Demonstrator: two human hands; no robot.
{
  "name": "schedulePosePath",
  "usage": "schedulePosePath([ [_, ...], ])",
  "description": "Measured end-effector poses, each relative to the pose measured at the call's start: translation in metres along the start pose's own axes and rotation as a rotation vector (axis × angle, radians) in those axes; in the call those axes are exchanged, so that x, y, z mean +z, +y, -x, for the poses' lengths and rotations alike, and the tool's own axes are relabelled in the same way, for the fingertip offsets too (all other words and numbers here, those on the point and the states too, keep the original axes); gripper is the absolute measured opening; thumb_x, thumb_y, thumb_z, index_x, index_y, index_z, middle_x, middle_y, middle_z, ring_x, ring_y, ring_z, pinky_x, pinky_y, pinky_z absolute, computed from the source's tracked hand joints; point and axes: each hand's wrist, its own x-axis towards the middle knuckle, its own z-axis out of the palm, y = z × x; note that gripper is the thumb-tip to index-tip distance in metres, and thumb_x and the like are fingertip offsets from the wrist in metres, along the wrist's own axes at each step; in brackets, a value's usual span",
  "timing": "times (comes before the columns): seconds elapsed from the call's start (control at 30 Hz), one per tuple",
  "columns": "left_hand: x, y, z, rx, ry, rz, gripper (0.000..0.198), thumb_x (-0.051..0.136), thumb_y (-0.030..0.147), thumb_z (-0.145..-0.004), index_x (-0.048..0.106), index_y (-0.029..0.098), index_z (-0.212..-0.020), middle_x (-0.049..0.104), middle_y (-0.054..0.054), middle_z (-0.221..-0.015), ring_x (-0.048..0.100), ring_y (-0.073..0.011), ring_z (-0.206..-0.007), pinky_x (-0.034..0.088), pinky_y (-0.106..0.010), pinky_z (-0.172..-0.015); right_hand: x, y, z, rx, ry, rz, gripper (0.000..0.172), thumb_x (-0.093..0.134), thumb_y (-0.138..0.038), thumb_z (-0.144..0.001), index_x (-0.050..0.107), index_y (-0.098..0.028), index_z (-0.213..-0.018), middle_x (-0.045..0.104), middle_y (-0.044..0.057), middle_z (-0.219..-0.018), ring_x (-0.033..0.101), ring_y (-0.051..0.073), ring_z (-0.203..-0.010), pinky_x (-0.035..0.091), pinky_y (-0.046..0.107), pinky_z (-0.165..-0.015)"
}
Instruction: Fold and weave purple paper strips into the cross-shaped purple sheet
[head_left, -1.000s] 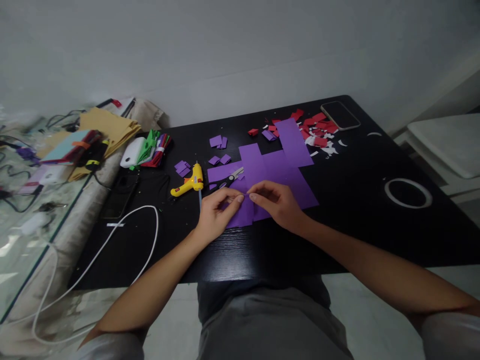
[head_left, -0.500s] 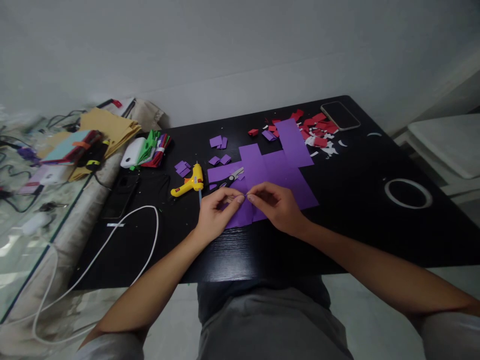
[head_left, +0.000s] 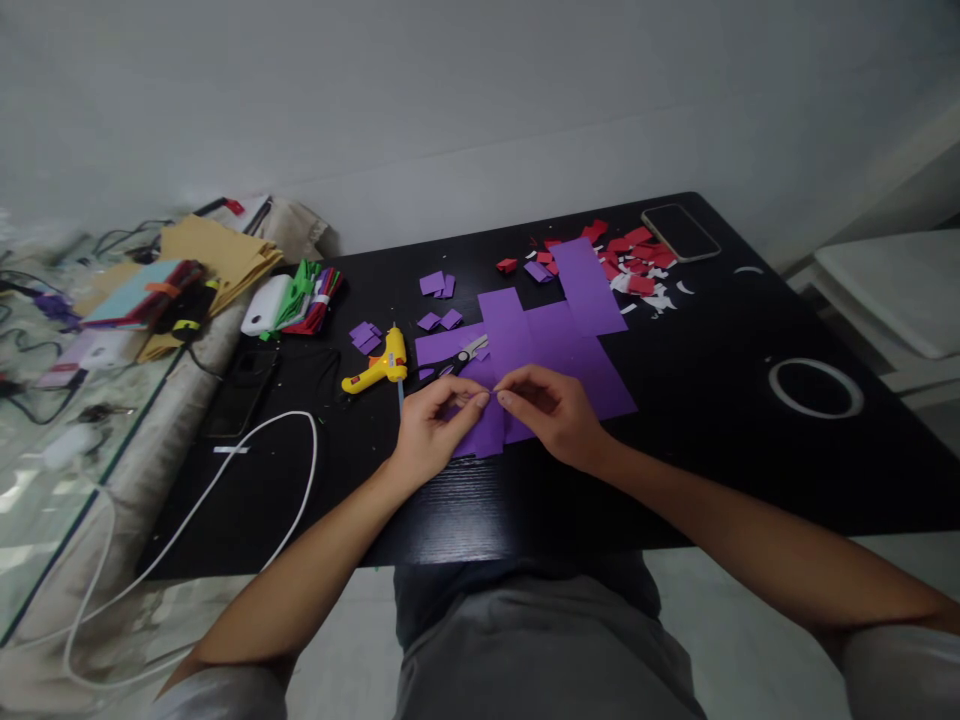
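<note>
Over the near edge of the purple paper sheets, my left hand and my right hand meet almost tip to tip. Each pinches thumb against forefinger, and what lies between them is too small to make out. Black-handled scissors rest on the purple paper just beyond my left hand. A yellow glue gun lies to the left of the scissors. Small folded purple pieces are grouped behind the glue gun, with more purple squares farther back.
Red paper scraps and white clippings lie at the back right, beside a phone. A tape-like white ring sits at the right. Colored paper bundles, another dark phone and a white cable occupy the left.
My fingertips have drawn very slightly apart, the right hand shifting a touch to the right. Everything on the table stays where it was.
</note>
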Motion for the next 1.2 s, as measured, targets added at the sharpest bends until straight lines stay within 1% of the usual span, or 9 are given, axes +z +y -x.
schedulePosePath([
  [0.2,0.0004,0.0018,-0.0010,0.006,-0.005,-0.045,0.016,0.071,0.034,-0.092,0.074,0.018,-0.090,0.075,-0.003,-0.081,0.068,-0.0133,-0.071,0.055,-0.025,-0.068,0.0003,-0.0012,-0.0013,-0.015,-0.005,0.050,0.016,0.074,-0.037,-0.088,0.071,-0.021,-0.088,0.074,0.002,-0.085,0.071,0.016,-0.081,0.059,0.030,-0.080],
  [0.53,-0.0019,0.0000,-0.0044,-0.071,-0.027,0.047,0.018,0.069,0.035,-0.093,0.072,0.017,-0.091,0.072,-0.003,-0.080,0.063,-0.0120,-0.068,0.053,-0.024,-0.067,-0.0028,0.0009,-0.0033,-0.041,0.033,0.090,0.015,0.072,-0.037,-0.090,0.069,-0.022,-0.089,0.072,0.001,-0.086,0.068,0.017,-0.080,0.056,0.031,-0.079],
  [0.73,-0.0019,0.0004,-0.0038,-0.058,-0.015,0.054,0.017,0.070,0.034,-0.093,0.074,0.017,-0.092,0.072,-0.003,-0.081,0.063,-0.0122,-0.069,0.053,-0.025,-0.068,-0.0031,-0.0007,-0.0036,-0.045,0.031,0.089,0.016,0.072,-0.037,-0.090,0.069,-0.022,-0.088,0.072,0.001,-0.085,0.068,0.017,-0.081,0.056,0.031,-0.079],
  [0.87,-0.0007,-0.0015,-0.0026,-0.051,-0.022,0.032,0.018,0.069,0.035,-0.093,0.074,0.017,-0.093,0.074,-0.003,-0.082,0.065,-0.0130,-0.071,0.054,-0.025,-0.069,-0.0024,0.0001,-0.0037,-0.042,0.017,0.076,0.013,0.070,-0.033,-0.090,0.069,-0.021,-0.089,0.071,0.002,-0.084,0.068,0.016,-0.079,0.056,0.030,-0.077],
  [1.1,0.0002,-0.0003,-0.0018,0.023,-0.049,-0.025,0.013,0.070,0.029,-0.093,0.074,0.017,-0.093,0.076,-0.004,-0.084,0.067,-0.0132,-0.073,0.054,-0.025,-0.070,-0.0003,-0.0010,-0.0026,-0.038,-0.003,0.090,0.010,0.071,-0.028,-0.087,0.070,-0.019,-0.085,0.070,0.001,-0.081,0.067,0.015,-0.077,0.055,0.028,-0.075],
  [1.2,0.0012,-0.0001,-0.0014,-0.007,-0.044,0.026,0.012,0.071,0.029,-0.092,0.074,0.017,-0.092,0.074,-0.003,-0.083,0.066,-0.0122,-0.071,0.053,-0.024,-0.069,-0.0007,-0.0017,-0.0034,-0.015,-0.018,0.040,0.009,0.071,-0.029,-0.087,0.071,-0.020,-0.085,0.070,0.001,-0.082,0.066,0.014,-0.077,0.054,0.028,-0.076],
])
